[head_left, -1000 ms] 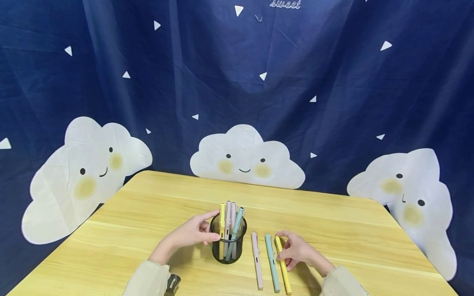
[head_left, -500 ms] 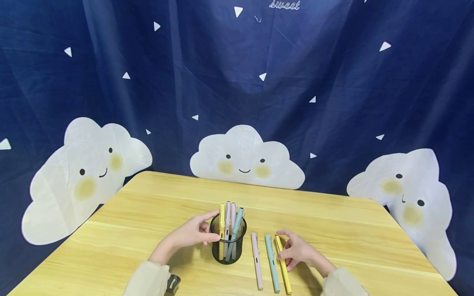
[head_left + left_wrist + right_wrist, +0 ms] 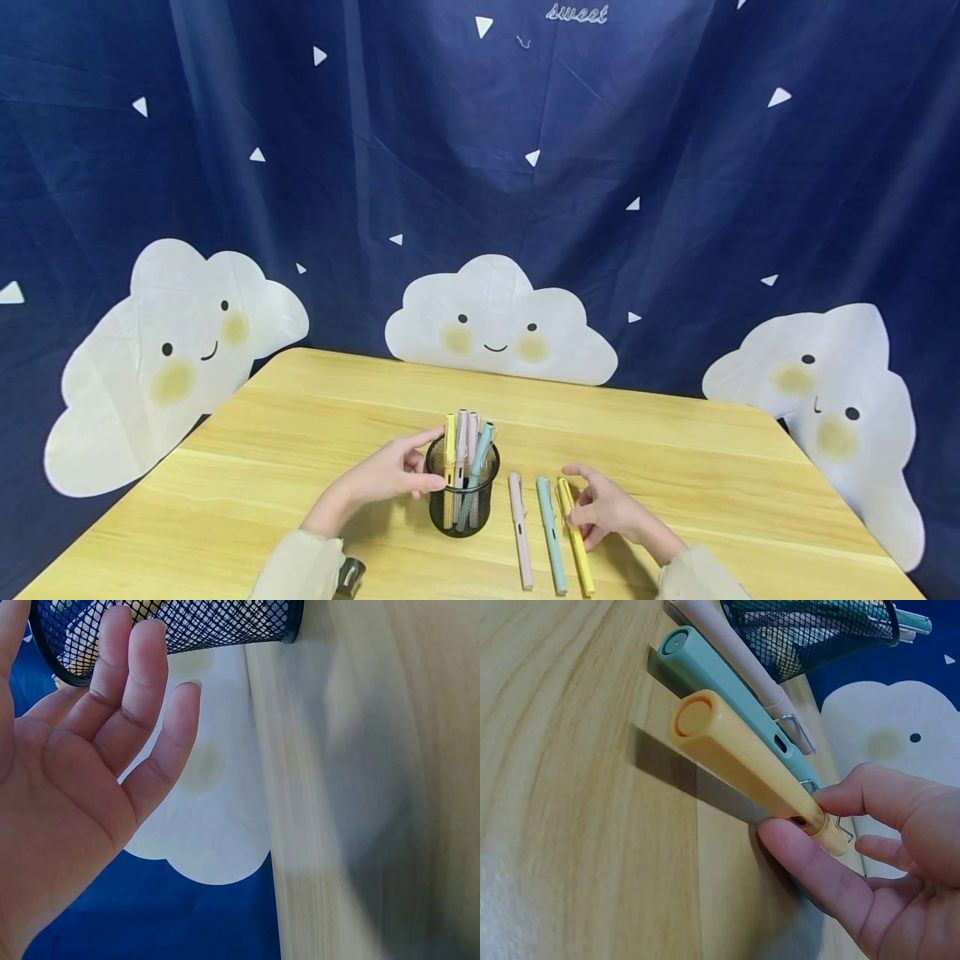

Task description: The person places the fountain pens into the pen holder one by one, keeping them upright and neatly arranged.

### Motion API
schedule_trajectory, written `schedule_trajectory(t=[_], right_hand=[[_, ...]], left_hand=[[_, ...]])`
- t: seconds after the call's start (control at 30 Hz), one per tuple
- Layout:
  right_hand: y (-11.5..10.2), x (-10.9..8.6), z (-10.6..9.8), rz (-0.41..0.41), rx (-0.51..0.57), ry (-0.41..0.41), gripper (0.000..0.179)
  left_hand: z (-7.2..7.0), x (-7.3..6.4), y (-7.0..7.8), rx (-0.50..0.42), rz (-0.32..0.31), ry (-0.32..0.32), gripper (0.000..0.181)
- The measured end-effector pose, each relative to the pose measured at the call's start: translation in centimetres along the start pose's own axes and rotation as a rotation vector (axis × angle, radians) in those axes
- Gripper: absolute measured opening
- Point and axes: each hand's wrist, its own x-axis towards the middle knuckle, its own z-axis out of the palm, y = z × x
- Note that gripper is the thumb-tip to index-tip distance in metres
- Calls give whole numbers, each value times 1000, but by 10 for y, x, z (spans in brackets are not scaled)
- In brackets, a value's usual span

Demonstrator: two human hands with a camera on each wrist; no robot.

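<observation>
My left hand (image 3: pixel 386 473) holds the black mesh pen holder (image 3: pixel 483 504) at its left side, thumb on the near rim and index finger at the far rim. In the left wrist view other fingers (image 3: pixel 146 675) lie at the mesh. Yellow, lilac and teal pens (image 3: pixel 480 454) stand in the holder. My right hand (image 3: pixel 607 510) pinches a capped yellow pen (image 3: pixel 581 558) between thumb and finger, at the right end of a row. A teal pen (image 3: pixel 552 542) and a pale pink pen (image 3: pixel 520 533) lie to its left. The right wrist view shows the yellow pen (image 3: pixel 742 757) close up.
A small black object (image 3: pixel 350 575) lies beside the left sleeve. The wooden table (image 3: pixel 300 433) ends at the back against a dark blue curtain (image 3: pixel 450 167) with cloud prints.
My right hand and the yellow pen have shifted slightly to the right, widening the gap to the teal pen. My left hand and the pen holder stay in place.
</observation>
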Motion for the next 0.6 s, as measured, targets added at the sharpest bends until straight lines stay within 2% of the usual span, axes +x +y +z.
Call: schedule_trajectory(t=[0.4, 0.6], right_hand=[[2, 1, 1, -31, -7, 1, 70], [1, 2, 0, -25, 1, -26, 63]], left_hand=[[0, -1, 0, -14, 0, 2, 79], [0, -1, 1, -22, 1, 5, 79]])
